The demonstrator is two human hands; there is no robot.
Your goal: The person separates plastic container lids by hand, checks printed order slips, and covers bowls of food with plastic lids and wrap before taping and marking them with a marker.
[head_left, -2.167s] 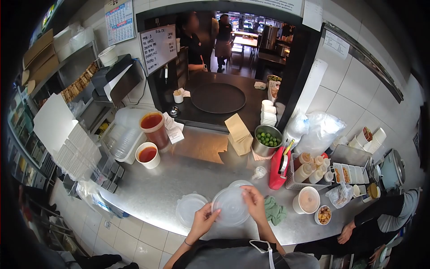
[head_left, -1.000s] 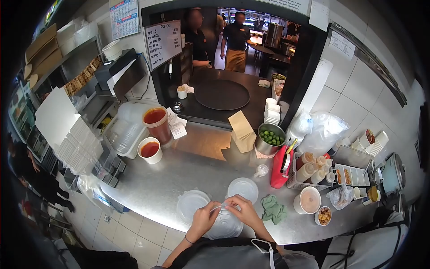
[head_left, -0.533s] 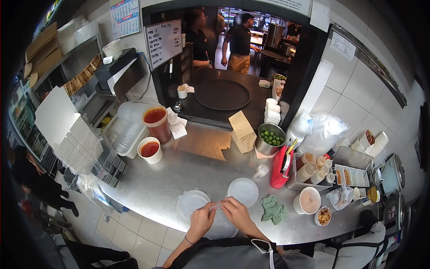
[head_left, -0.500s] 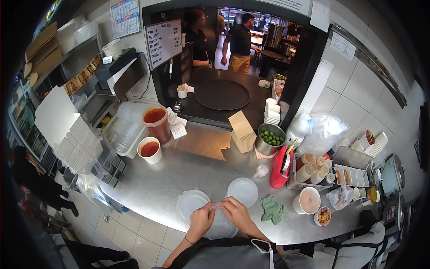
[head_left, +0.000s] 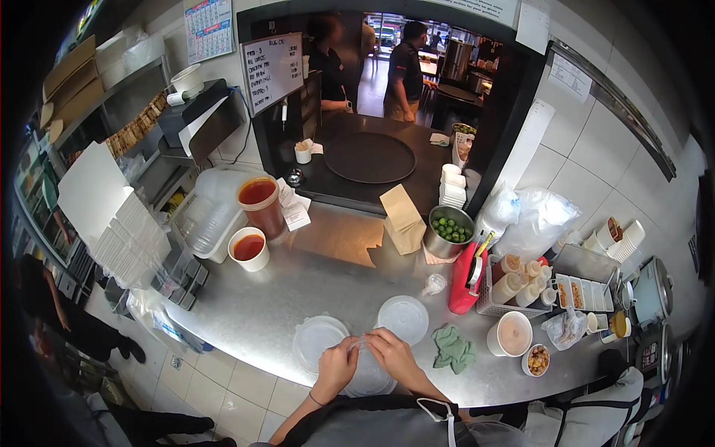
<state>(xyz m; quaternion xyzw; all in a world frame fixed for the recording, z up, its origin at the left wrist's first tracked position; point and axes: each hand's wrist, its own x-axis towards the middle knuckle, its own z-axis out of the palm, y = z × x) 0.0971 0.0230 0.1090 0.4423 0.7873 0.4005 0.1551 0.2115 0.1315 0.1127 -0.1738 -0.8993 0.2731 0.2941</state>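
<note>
My left hand (head_left: 339, 369) and my right hand (head_left: 391, 354) meet fingertip to fingertip near the counter's front edge. Both are closed on a thin clear lid (head_left: 361, 345) seen edge-on, mostly hidden by the fingers. Below them lies a translucent round lid (head_left: 369, 378), partly covered by the hands. Left of it, more translucent lids (head_left: 319, 339) rest on the counter, and a single round lid (head_left: 403, 319) lies just beyond my right hand.
A green cloth (head_left: 453, 349), a white tub (head_left: 512, 333) and a cup of food pieces (head_left: 536, 359) are at right. Red-sauce containers (head_left: 249, 249) stand at left, a paper bag (head_left: 403, 219) and limes (head_left: 449, 230) at the back. A co-worker (head_left: 596, 410) is lower right.
The lid held face-up between my hands is now edge-on. A round lid lies separately beyond my right hand. People in the background and at the right have moved.
</note>
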